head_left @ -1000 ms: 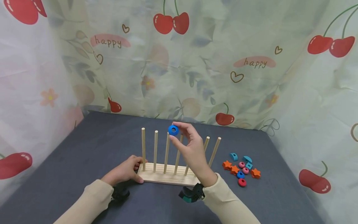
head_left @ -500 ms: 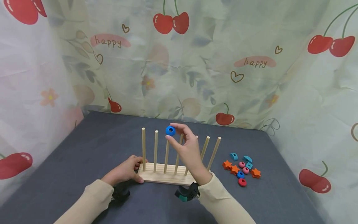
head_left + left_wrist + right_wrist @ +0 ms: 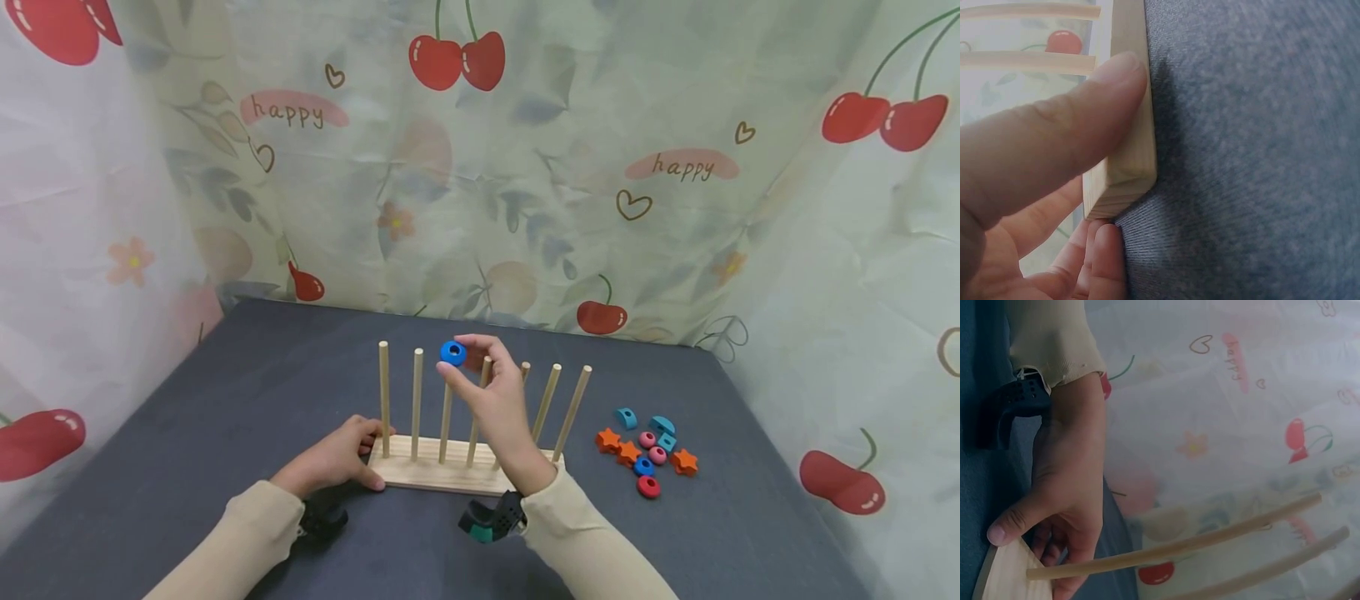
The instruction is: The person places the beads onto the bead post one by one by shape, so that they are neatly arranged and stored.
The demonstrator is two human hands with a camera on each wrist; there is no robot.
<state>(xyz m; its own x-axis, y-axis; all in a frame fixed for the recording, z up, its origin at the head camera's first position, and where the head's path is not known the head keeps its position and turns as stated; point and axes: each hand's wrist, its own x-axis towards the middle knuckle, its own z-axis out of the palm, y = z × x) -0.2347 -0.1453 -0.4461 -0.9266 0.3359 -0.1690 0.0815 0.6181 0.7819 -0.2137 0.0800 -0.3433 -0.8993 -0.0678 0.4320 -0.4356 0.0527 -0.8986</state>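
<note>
A wooden peg stand (image 3: pixel 431 475) with several upright pegs lies across the table before me. My left hand (image 3: pixel 343 456) grips the left end of its base, the thumb along the front edge and the fingers behind, as the left wrist view shows with the thumb (image 3: pixel 1079 115) on the wood (image 3: pixel 1132 147). Between thumb and forefinger my right hand (image 3: pixel 501 408) pinches a round blue bead (image 3: pixel 447 358) at the top of the third peg from the left. Whether the peg tip is in the bead's hole cannot be told. The right wrist view shows the left hand (image 3: pixel 1072 481) and two pegs, without the bead.
Right of the stand lies a loose group: orange stars (image 3: pixel 628 453), pink beads (image 3: pixel 657 456), another blue bead (image 3: pixel 643 467), a red bead (image 3: pixel 648 487) and light-blue pieces (image 3: pixel 662 425). A printed curtain (image 3: pixel 480 183) hangs behind the dark table (image 3: pixel 315 358).
My right hand has moved slightly left and down with the blue bead, from beside the third peg's top to over it. The left hand keeps its grip on the stand.
</note>
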